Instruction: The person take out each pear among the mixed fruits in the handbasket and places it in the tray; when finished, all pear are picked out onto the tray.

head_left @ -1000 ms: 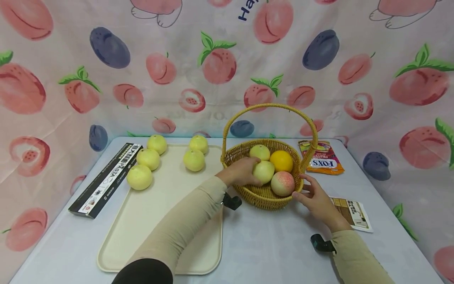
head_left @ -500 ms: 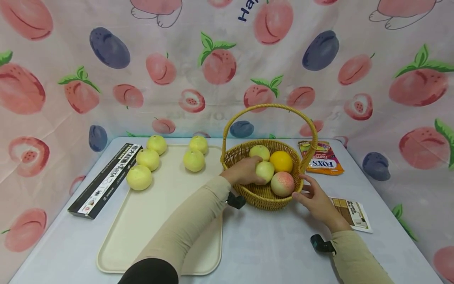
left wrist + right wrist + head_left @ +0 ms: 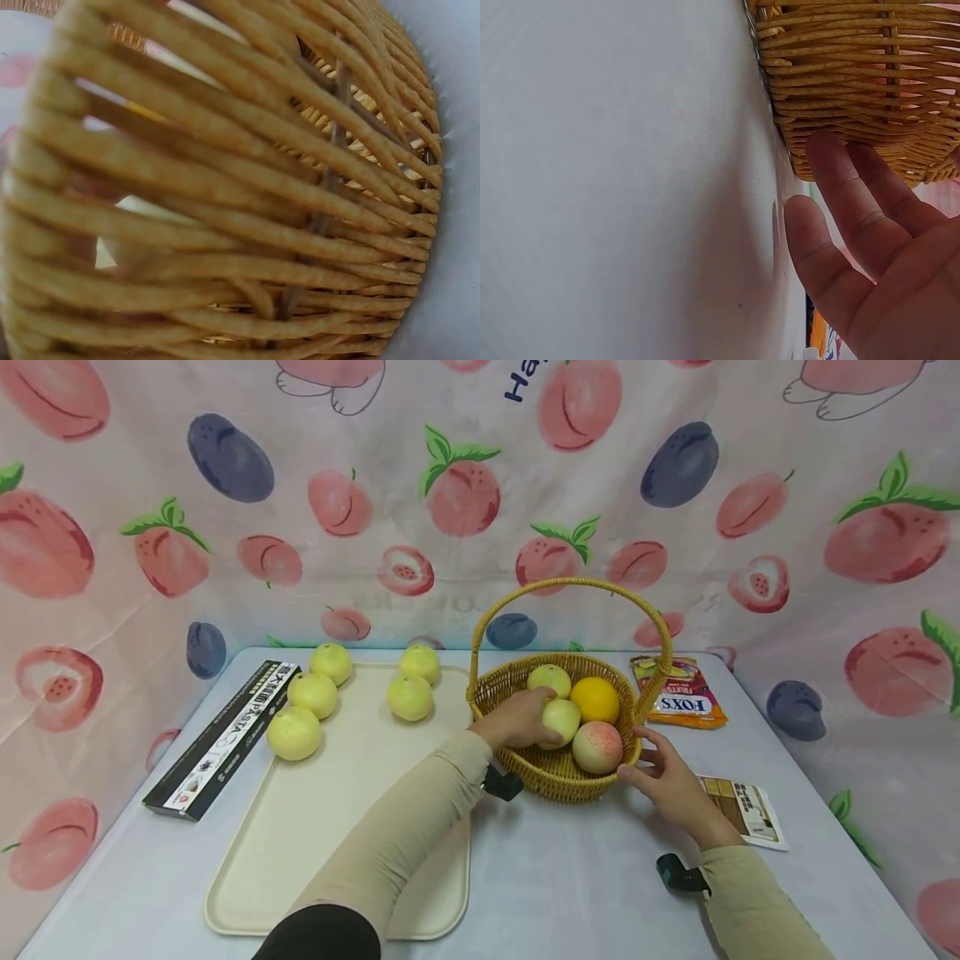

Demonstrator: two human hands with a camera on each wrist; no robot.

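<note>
In the head view my left hand (image 3: pixel 517 718) reaches over the left rim of a wicker basket (image 3: pixel 558 789) with a tall arched handle. Its fingers and thumb grip a round, pale yellow-green fruit (image 3: pixel 561 720) inside. Around that fruit lie another pale yellow-green one (image 3: pixel 550 680), an orange (image 3: pixel 596 702) and a peach (image 3: pixel 597 748). At the basket's right side my right hand (image 3: pixel 671 789) holds the rim between thumb and forefinger. In the right wrist view, its other fingers (image 3: pixel 847 202) lie against or beside the woven wall. Basket weave (image 3: pixel 225 172) fills most of the left wrist view.
A cream tray (image 3: pixel 337 852) lies left, with several pale yellow-green fruits (image 3: pixel 409 697) at its far end and left edge. A black pasta box (image 3: pixel 225 739) lies along its left. Right of the basket are a Fox's candy bag (image 3: pixel 681 693) and a flat printed packet (image 3: pixel 746 810).
My left hand has shifted slightly right inside the basket, and the gripped fruit moved with it, closer to the orange and peach. My right hand stays at the rim.
</note>
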